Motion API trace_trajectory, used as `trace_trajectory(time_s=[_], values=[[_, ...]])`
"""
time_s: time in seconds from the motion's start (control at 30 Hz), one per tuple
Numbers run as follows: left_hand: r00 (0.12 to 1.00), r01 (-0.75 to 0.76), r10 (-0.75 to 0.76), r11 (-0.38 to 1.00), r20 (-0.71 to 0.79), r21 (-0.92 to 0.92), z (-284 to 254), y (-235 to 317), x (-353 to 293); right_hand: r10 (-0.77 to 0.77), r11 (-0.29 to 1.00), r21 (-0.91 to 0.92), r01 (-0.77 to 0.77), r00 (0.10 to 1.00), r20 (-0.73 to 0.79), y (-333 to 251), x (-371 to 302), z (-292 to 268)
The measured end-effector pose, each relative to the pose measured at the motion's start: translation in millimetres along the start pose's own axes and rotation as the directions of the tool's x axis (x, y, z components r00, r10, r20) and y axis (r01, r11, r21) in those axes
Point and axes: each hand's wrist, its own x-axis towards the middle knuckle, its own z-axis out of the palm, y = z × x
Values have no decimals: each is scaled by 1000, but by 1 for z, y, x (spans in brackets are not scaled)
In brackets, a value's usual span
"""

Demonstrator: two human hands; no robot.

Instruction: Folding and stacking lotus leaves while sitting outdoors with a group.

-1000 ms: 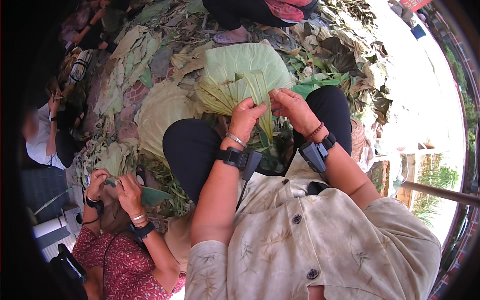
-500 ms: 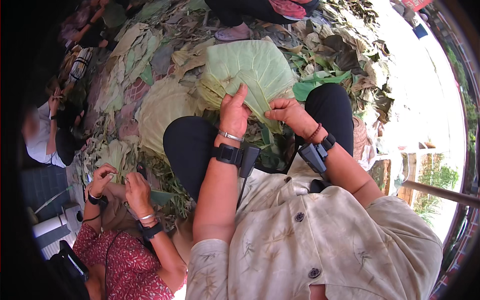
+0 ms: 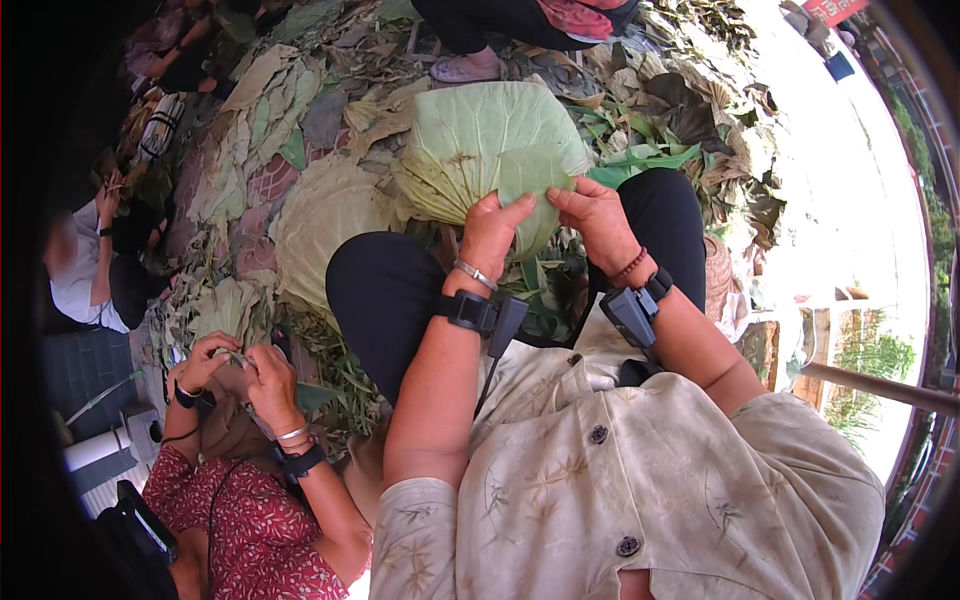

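Observation:
A large pale green lotus leaf point(image 3: 490, 125) with fanned veins and brown specks is spread in front of me, over my knees. Its near part shows as a rounded flap point(image 3: 530, 185), lighter and smoother, overlapping the wider part; whether the two are one leaf I cannot tell. My left hand point(image 3: 490, 230) pinches the flap's near left side between thumb and fingers. At its right edge, my right hand point(image 3: 598, 220) grips with the thumb and forefinger. The two thumbs are close together, and both hands are closed on the leaf.
Dry leaves point(image 3: 330, 215) cover the ground between my dark-trousered knees point(image 3: 385, 300) and beyond. At the lower left, a co-worker in a red patterned top point(image 3: 265, 520) handles something small. Another person's shoe point(image 3: 465, 68) rests at the far side. A woven basket point(image 3: 722, 275) is by my right knee.
My left hand has moved right and slightly down, its thumb now near the right thumb. The flap, earlier narrow and folded, is now spread wider and lies between both hands.

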Motion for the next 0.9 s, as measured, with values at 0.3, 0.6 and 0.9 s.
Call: trace_trajectory(time_s=[0.3,0.6,0.9], values=[[976,-174,166,984,-142,-46,-2,2,4,51,983,-182,-26,989,137,4,3,-6],[986,-161,162,986,-36,36,6,-1,-2,-14,1000,4,14,997,72,-2,0,0],[980,-187,196,967,-37,171,4,-1,-1,-110,978,-172,120,992,68,-2,-2,-1]])
